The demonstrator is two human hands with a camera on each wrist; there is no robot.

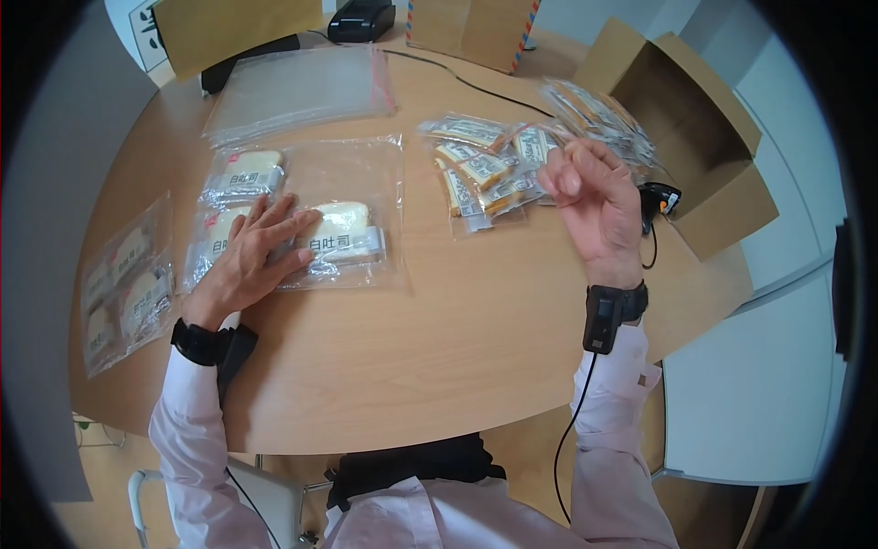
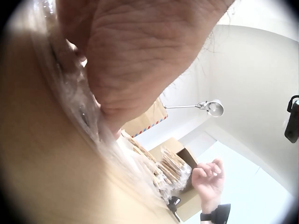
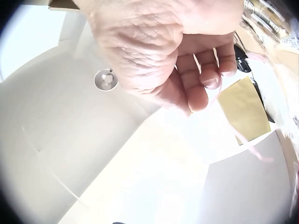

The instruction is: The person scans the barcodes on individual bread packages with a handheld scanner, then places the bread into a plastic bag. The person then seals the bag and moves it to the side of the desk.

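Clear plastic bag of bread [image 1: 343, 233] lies under the flat, open left hand [image 1: 261, 252] on the worktop [image 1: 457, 339], while the raised right hand [image 1: 594, 197] pinches a thin pink strip [image 3: 247, 142].

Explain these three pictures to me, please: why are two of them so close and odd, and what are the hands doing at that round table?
No machine here: a person wears three cameras. The wide picture comes from the head, looking down; the black bands at the wrists carry the other two, so those show mostly palm and ceiling. The left hand lies flat, fingers spread, on a clear bag holding wrapped bread slices. The right hand is raised above the wooden table, fingers curled; a thin pale strip trails from it in the right wrist view. Also on the table: a heap of small snack packets, a stack of empty clear bags, filled bags at the left edge, and an open cardboard box.
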